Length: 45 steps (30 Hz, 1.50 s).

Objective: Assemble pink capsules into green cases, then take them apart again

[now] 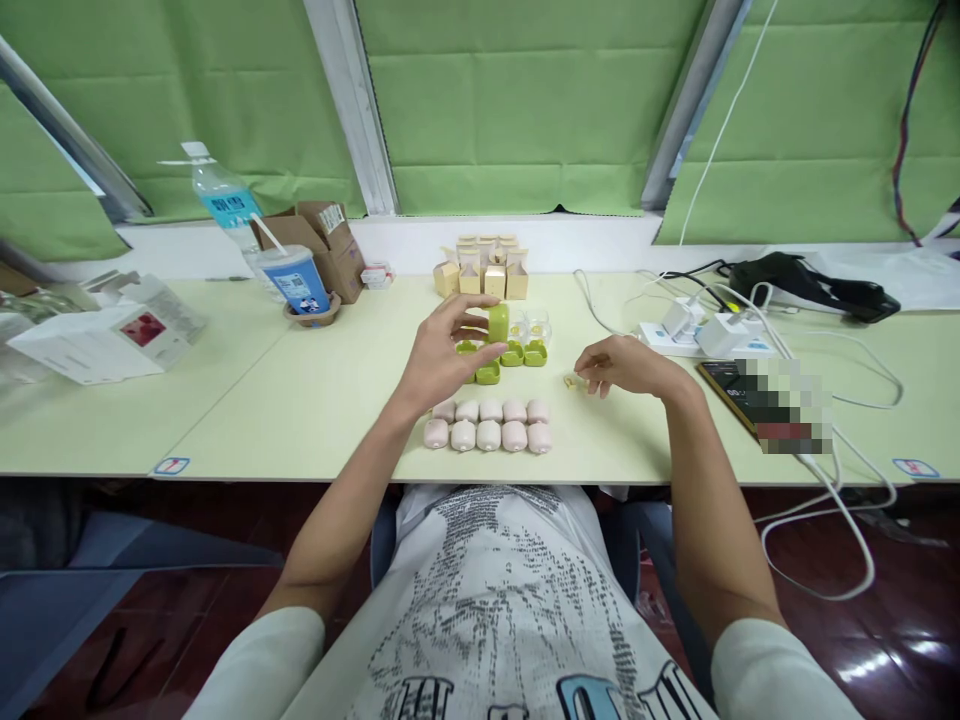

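Note:
My left hand (448, 350) is raised over the table and closed on a small green case part (499, 322), held upright between thumb and fingers. Below and beside it lie several open green case parts (512, 354), some partly hidden by the hand. Small clear plastic covers (538, 327) with yellow bits inside stand just behind them. My right hand (616, 366) is low over the table to the right, its fingers curled together. Tiny yellow pieces (570, 381) lie at its fingertips; whatever is between the fingers is too small to make out.
Two rows of pale pink rounded cases (488, 436) lie near the front edge. Small open cardboard boxes (493, 279) stand at the back. To the left are a drink cup (295, 280), bottle (229, 205) and carton (322, 245); to the right, a power strip (667, 340), cables and phone (757, 405).

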Tool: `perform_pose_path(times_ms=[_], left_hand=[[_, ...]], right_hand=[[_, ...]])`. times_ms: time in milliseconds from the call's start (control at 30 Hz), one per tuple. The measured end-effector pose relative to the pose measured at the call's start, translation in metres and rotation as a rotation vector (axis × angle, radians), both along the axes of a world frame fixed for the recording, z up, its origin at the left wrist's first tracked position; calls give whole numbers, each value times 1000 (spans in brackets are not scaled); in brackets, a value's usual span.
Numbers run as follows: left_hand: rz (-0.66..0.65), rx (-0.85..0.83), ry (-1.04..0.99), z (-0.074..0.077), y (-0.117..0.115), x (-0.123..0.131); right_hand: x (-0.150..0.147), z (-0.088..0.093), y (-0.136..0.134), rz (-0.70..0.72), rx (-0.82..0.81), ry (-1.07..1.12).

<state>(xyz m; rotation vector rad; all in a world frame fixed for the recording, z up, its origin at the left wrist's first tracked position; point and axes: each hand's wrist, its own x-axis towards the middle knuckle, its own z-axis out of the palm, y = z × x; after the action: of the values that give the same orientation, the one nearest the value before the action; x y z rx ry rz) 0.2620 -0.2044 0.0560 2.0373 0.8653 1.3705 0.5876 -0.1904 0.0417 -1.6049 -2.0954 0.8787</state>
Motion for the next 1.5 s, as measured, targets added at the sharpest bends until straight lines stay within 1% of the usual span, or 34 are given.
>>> perform_pose_path(times_ms=[33, 100, 167, 200, 267, 333, 400, 467, 533, 600, 700, 767, 833, 900, 933, 1000, 1067, 1100, 1200, 1333, 1500], left_hand=[[12, 30, 94, -1, 2, -2], [8, 69, 266, -3, 6, -5], [-16, 60, 358, -7, 9, -5], [-21, 51, 376, -9, 10, -4], [-15, 50, 392, -13, 10, 0], [-19, 64, 409, -15, 8, 4], [-27, 72, 431, -15, 6, 8], [-22, 79, 464, -16, 5, 10], [-18, 90, 488, -17, 5, 12], [-31, 97, 480, -19, 7, 13], [-72, 81, 451, -19, 8, 13], [-62, 65, 454, -17, 9, 10], [34, 55, 490, -13, 10, 2], [195, 30, 590, -8, 11, -11], [279, -2, 672, -6, 13, -18], [419, -112, 874, -4, 16, -32], [504, -226, 1029, -3, 21, -42], [528, -266, 1068, -4, 23, -45], [536, -297, 1084, -11, 30, -46], [473, -290, 1092, -19, 35, -43], [453, -290, 1092, -21, 34, -44]], right_hand=[[3, 0, 0, 8, -8, 35], [6, 3, -3, -28, 56, 80], [3, 9, -10, -85, 162, 123], [-1, 12, -14, -91, 197, 165], [-16, 15, -21, -22, 223, 283], [-37, 14, -25, 109, 238, 398], [-57, 11, -26, 210, 271, 435], [-72, 6, -24, 233, 324, 412], [-79, 2, -22, 215, 368, 380], [-80, 1, -19, 212, 384, 352], [-74, 1, -17, 228, 360, 303], [-71, 1, -16, 208, 365, 227], [-71, 0, -15, 170, 419, 99], [-75, -3, -12, 128, 455, -35], [-77, -5, -11, 116, 449, -90], [-83, -10, -8, 101, 417, -185], [-89, -14, -5, 93, 395, -271], [-91, -17, -4, 86, 386, -304], [-95, -21, -2, 83, 358, -335], [-94, -26, -1, 138, 366, -274], [-92, -30, 1, 173, 386, -253]])
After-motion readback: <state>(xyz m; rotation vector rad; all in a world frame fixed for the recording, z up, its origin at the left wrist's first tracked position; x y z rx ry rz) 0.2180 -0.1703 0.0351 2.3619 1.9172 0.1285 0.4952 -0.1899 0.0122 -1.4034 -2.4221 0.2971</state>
